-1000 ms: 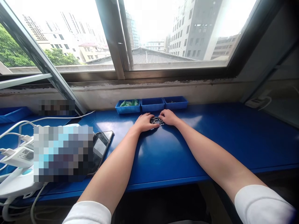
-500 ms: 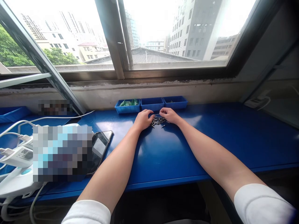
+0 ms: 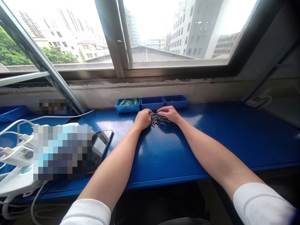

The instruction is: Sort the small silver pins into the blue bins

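A loose heap of small, thin metal pieces (image 3: 159, 121), dark and silvery like screws or rivets, lies on the blue tabletop (image 3: 161, 156). At the heap's left edge, my left hand (image 3: 143, 119) is closed, thumb and fingers pinched together. Over the heap's right side, my right hand (image 3: 171, 114) has its thumb and fingertips brought together, pointing left. The two sets of fingertips nearly meet above the back of the heap. Something thin and pale shows between them, too small to name.
Behind the hands stand a left blue bin (image 3: 127, 108) holding green plastic bags, a middle blue bin (image 3: 152, 107), and a right blue bin (image 3: 177, 104) with small dark pieces. To the left are a phone (image 3: 103, 145), a white power strip (image 3: 14, 182) and cables.
Both hands were cupped around the heap and have lifted off it, fingertips coming together above it. The right hand has moved slightly left, and the pieces now lie spread in fuller view.
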A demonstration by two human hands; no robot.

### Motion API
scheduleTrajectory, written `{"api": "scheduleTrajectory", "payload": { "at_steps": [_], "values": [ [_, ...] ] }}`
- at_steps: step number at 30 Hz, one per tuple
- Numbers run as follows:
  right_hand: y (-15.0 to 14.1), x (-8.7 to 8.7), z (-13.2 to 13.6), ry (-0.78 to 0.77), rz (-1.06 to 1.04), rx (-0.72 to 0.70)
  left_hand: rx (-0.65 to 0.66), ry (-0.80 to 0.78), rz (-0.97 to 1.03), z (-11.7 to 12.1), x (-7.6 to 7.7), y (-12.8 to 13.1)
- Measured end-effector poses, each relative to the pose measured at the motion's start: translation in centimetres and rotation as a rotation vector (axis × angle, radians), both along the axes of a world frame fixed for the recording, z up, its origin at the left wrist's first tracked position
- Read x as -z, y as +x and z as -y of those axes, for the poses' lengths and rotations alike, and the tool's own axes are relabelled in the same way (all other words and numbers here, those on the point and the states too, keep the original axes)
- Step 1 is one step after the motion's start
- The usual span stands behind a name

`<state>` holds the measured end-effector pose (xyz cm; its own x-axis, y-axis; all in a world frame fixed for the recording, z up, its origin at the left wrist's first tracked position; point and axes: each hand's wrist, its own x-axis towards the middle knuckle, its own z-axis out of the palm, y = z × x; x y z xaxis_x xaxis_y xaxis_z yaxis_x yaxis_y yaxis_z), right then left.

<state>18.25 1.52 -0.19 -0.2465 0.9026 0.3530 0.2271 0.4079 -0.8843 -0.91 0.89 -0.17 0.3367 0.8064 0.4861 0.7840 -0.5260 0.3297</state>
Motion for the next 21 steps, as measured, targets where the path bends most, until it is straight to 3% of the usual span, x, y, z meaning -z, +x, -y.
{"api": "scheduleTrajectory", "payload": {
  "at_steps": [10, 21],
  "values": [
    [-0.02, -0.71, 0.32, -0.011, -0.057, -0.008, -0.007, -0.024, 0.035, 0.32, -0.31, 0.16],
    [-0.17, -0.38, 0.06, -0.026, -0.059, -0.011, 0.009, 0.001, 0.060, -0.28, 0.18, -0.06]
  ]
}}
